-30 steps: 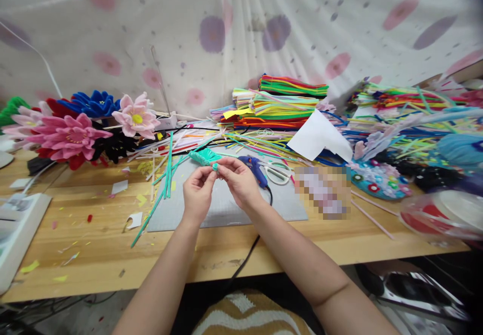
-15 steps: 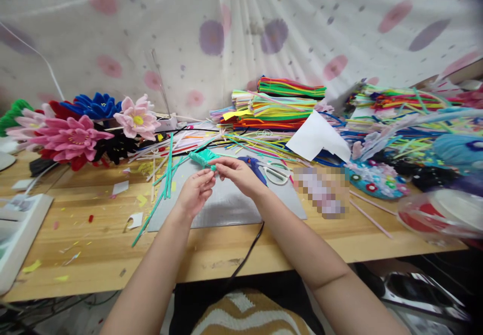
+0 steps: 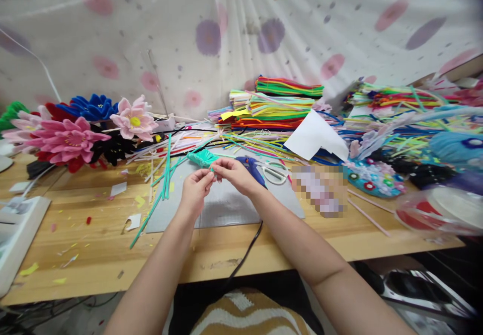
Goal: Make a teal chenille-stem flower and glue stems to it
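Observation:
Over the grey board [image 3: 234, 209], my left hand [image 3: 196, 189] and my right hand [image 3: 236, 175] meet fingertip to fingertip. Both are closed in a pinch on a small green pipe cleaner piece [image 3: 212, 170], mostly hidden by the fingers. Just behind them lies a crinkled teal bundle [image 3: 202, 158]; whether it is joined to the piece I cannot tell. Several green pipe cleaners [image 3: 166, 176] lie left of my left hand. Beside my right hand rest a blue-handled tool [image 3: 253, 169], perhaps a glue gun, and scissors with pale handles [image 3: 277, 175].
Fuzzy flowers [image 3: 71, 139] stand at the left, above a white power strip [image 3: 24, 239]. Stacked pipe cleaner bundles [image 3: 279, 106] and white paper [image 3: 317, 136] are at the back. A clear round container [image 3: 441, 212] sits at the right. A black cord [image 3: 247, 252] crosses the front edge.
My fingertips have drawn closer together around the small green piece, and my left fingers have curled in more. The whole view has shifted slightly.

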Demonstrator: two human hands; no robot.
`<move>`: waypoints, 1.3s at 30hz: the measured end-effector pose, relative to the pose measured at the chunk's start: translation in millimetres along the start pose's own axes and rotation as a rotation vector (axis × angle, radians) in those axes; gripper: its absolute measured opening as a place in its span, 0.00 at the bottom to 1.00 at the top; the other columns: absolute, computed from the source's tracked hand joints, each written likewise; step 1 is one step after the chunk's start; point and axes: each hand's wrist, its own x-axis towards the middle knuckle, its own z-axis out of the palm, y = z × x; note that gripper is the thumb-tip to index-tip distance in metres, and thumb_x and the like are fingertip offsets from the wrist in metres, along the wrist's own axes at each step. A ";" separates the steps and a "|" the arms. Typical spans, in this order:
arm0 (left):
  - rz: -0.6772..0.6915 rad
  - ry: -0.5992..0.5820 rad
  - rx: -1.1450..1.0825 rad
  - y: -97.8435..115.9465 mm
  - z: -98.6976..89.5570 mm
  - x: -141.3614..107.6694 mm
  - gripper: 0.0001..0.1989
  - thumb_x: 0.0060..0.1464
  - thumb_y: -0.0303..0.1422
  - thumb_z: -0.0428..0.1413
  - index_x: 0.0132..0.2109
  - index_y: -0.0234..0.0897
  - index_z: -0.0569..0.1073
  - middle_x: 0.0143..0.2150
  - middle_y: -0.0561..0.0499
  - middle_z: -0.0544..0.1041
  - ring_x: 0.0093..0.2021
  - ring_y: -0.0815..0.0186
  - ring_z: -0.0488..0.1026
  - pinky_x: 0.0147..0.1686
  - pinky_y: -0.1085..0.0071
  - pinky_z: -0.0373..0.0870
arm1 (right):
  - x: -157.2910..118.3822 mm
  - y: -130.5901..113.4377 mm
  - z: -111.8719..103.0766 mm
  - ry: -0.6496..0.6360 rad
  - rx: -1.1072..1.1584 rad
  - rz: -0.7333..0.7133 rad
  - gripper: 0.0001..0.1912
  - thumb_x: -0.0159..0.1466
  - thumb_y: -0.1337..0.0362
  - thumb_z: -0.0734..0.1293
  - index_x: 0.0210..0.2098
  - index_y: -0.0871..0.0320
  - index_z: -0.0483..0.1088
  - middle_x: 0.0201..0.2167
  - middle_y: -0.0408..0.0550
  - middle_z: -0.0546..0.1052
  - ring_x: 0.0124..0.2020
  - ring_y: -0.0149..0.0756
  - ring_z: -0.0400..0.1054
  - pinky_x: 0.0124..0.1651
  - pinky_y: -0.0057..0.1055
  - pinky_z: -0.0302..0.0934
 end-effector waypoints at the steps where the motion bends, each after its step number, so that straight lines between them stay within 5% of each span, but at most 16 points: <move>1: 0.022 -0.002 0.017 -0.4 -0.5 -0.1 0.13 0.32 0.34 0.63 0.26 0.31 0.70 0.18 0.55 0.68 0.14 0.82 0.51 0.13 0.82 0.41 | -0.7 0.3 -0.3 0.003 0.005 0.004 0.13 0.53 0.55 0.67 0.28 0.60 0.67 0.21 0.38 0.67 0.21 0.23 0.59 0.26 0.23 0.55; 13: 0.092 -0.063 0.146 -0.1 -6.1 -2.2 0.12 0.37 0.37 0.61 0.27 0.33 0.70 0.16 0.58 0.64 0.15 0.79 0.51 0.14 0.80 0.43 | -5.0 2.3 2.6 0.010 0.040 -0.077 0.11 0.55 0.57 0.66 0.28 0.60 0.66 0.21 0.39 0.67 0.22 0.24 0.61 0.28 0.25 0.57; 21: 0.539 0.060 0.674 -1.9 -11.2 -3.7 0.07 0.48 0.35 0.54 0.30 0.35 0.70 0.26 0.53 0.71 0.24 0.72 0.66 0.22 0.77 0.61 | -7.2 5.1 3.9 0.060 0.075 -0.090 0.11 0.54 0.58 0.67 0.35 0.57 0.68 0.23 0.38 0.66 0.22 0.23 0.60 0.25 0.24 0.58; 30: 0.957 0.207 1.111 -0.4 -8.2 -12.2 0.06 0.53 0.30 0.50 0.32 0.36 0.71 0.29 0.50 0.72 0.28 0.70 0.67 0.27 0.74 0.62 | -9.2 0.1 8.0 0.138 0.093 -0.080 0.11 0.51 0.59 0.69 0.30 0.58 0.69 0.22 0.39 0.68 0.23 0.25 0.62 0.28 0.26 0.60; 34: 0.857 0.238 1.023 -2.4 -5.4 -9.9 0.05 0.51 0.32 0.52 0.31 0.36 0.71 0.29 0.50 0.71 0.28 0.70 0.67 0.29 0.73 0.63 | -8.8 0.5 8.9 0.186 0.074 -0.064 0.10 0.50 0.59 0.70 0.28 0.59 0.69 0.20 0.39 0.68 0.22 0.24 0.60 0.27 0.25 0.58; 39: 0.356 0.009 0.450 5.5 -2.6 -2.4 0.13 0.44 0.36 0.57 0.37 0.34 0.69 0.29 0.51 0.72 0.28 0.68 0.71 0.27 0.72 0.68 | -6.0 -3.0 5.9 0.175 0.015 -0.063 0.09 0.50 0.61 0.69 0.30 0.58 0.72 0.23 0.40 0.71 0.23 0.24 0.62 0.29 0.25 0.59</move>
